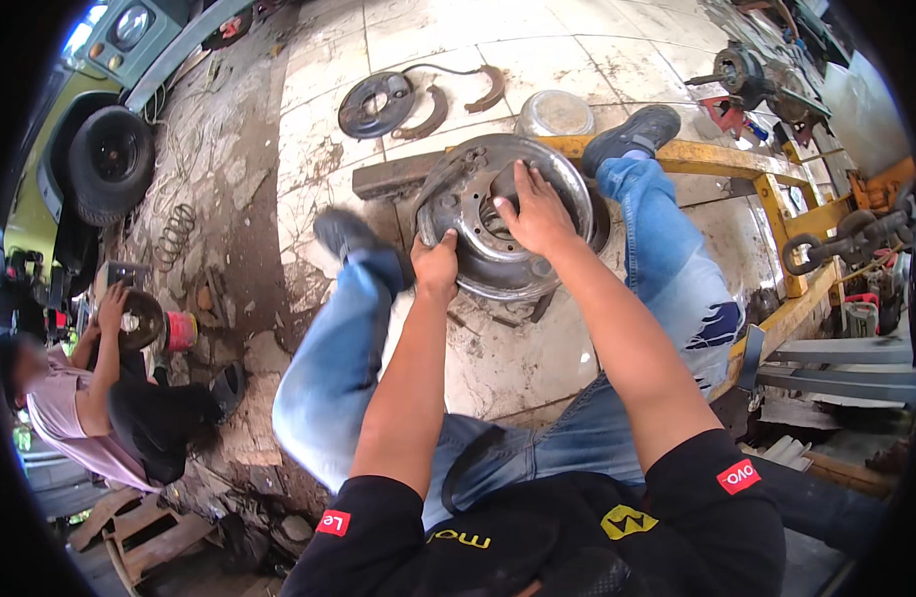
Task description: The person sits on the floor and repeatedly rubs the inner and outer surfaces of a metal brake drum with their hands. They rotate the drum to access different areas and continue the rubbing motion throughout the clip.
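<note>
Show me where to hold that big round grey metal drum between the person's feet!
Best, I think, by the raised outer rim of the round grey metal drum, at its left and right edges, coming from the person's side. The rim stands up around a sunken middle, giving fingers a lip. The left hand has its thumb over the near-left edge.

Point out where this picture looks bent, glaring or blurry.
Head view: fisheye curves straight edges toward the rim, leaving black corners; head view: light bleaches patches of the pale tiled floor; head view: the metal drum glints along its rim; head view: the co-worker's head is smudged.
</note>
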Motion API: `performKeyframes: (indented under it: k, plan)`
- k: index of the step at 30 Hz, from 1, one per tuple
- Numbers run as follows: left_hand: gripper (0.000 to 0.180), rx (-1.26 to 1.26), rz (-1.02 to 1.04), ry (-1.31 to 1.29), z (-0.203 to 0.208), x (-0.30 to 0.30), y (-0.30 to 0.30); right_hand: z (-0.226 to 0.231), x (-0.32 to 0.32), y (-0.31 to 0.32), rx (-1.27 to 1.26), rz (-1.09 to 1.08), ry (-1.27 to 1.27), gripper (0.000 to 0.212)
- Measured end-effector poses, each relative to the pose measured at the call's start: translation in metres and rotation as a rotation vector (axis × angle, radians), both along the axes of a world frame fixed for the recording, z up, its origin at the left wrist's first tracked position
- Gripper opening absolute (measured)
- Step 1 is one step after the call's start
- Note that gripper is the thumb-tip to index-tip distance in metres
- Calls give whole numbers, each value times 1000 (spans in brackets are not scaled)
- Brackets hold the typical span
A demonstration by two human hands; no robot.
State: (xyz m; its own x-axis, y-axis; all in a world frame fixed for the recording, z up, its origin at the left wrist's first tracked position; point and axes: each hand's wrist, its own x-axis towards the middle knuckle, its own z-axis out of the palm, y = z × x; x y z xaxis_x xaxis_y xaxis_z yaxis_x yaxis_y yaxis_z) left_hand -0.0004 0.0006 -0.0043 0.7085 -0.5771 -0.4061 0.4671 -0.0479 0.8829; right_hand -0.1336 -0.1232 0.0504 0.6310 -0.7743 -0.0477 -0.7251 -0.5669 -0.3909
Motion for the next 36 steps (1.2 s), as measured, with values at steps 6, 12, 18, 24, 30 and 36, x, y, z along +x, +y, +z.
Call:
performKeyframes:
  k: [6, 12, 18, 24, 30, 36]
  plan:
    - [41, 36, -24, 4, 2, 1, -8, 0, 2, -4, -95, 14, 57, 75]
    - [54, 152, 84, -120, -17, 6, -15, 8, 12, -3, -6, 33, 65, 78]
    - [67, 114, -84, -24, 16, 18, -16, 7, 6, -11, -10, 3, 133, 78]
    - [77, 29, -185, 55, 33, 24, -12, 5, -2, -7, 1, 28, 13, 77]
    - [83, 235, -176, -73, 11, 36, -13, -11, -10, 15, -126, 40, 11, 73]
    - [77, 171, -201, -69, 25, 25, -21, -12, 3, -21, -146, -29, -86, 70]
